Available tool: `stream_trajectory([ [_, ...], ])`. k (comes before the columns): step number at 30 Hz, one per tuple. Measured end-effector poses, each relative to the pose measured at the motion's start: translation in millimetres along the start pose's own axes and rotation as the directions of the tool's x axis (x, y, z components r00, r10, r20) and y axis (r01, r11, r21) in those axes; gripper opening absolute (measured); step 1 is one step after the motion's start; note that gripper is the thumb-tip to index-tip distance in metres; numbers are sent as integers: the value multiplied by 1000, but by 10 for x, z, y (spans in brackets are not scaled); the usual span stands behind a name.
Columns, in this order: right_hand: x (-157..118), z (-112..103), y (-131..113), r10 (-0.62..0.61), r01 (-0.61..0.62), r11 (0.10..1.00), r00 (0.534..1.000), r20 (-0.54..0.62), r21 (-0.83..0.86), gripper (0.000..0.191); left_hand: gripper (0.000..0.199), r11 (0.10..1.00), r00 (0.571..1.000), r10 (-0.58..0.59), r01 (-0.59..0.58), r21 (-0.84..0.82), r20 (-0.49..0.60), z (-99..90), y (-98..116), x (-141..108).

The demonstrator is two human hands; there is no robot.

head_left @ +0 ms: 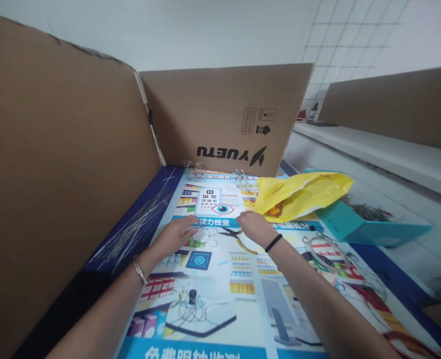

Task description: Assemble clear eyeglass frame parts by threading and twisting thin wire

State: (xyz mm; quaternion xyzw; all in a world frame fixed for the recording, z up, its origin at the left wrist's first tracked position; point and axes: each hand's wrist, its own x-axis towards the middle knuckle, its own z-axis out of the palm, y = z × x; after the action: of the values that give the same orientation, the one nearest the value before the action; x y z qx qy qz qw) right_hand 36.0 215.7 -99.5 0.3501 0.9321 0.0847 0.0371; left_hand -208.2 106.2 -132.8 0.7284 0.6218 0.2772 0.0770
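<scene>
My left hand (175, 234) reaches over the printed sheet, its thumb and fingers apart and nothing visible between them. A loop of thin wire (210, 240) lies beside its fingertips. My right hand (256, 228) is closed in a pinch above the sheet; whatever it holds, if anything, is too small to make out. Just below it rest pliers (246, 244) with yellow handles and dark jaws, partly covered by the hand. Closer to me, a tangle of thin wire (190, 306) with a small dark piece (192, 296) lies on the sheet.
Cardboard panels stand on the left (63, 139) and at the back (220, 114). Right of my right hand are a yellow bag (306, 192), a teal box (377, 229) of wiry bits and a coiled ring (329, 254). Straight wires (134, 229) line the left edge.
</scene>
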Motion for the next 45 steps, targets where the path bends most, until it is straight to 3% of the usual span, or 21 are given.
stream_trajectory([
  [5,158,-30,-133,12,-11,1000,999,38,-14,26,30,995,986,-92,86,-50,-141,-135,-8,9],
  [13,416,-71,-154,57,-58,998,993,103,1,24,23,982,966,-149,120,-145,-213,-214,97,13],
  [19,166,-191,-110,115,-111,989,993,-34,94,26,24,935,936,-250,167,-314,-247,-326,228,36],
  [23,-138,-256,-264,130,-101,972,983,-128,212,18,29,867,946,-300,215,-450,-126,-338,478,15],
  [25,-311,-243,-388,113,-63,955,981,-158,291,15,33,810,957,-289,244,-533,-2,-321,647,-24],
  [27,-480,-211,-513,96,17,900,968,-234,436,11,37,626,958,-256,267,-732,131,-295,809,-67],
  [30,-704,-162,-659,117,115,761,944,-310,639,8,31,482,968,-230,199,-853,96,-241,992,-116],
  [34,-942,-131,-738,174,99,609,951,-254,787,8,25,395,958,-273,197,-897,90,-144,1127,-156],
  [39,-1174,-22,-719,278,17,542,940,-199,840,12,28,223,910,-403,205,-953,101,7,1190,-197],
  [42,-1250,97,-702,391,-42,493,903,-178,869,11,27,87,875,-450,241,-967,178,121,1191,-225],
  [45,-1275,165,-692,517,-54,307,848,-119,950,11,23,-52,843,-471,266,-963,258,234,1213,-257],
])
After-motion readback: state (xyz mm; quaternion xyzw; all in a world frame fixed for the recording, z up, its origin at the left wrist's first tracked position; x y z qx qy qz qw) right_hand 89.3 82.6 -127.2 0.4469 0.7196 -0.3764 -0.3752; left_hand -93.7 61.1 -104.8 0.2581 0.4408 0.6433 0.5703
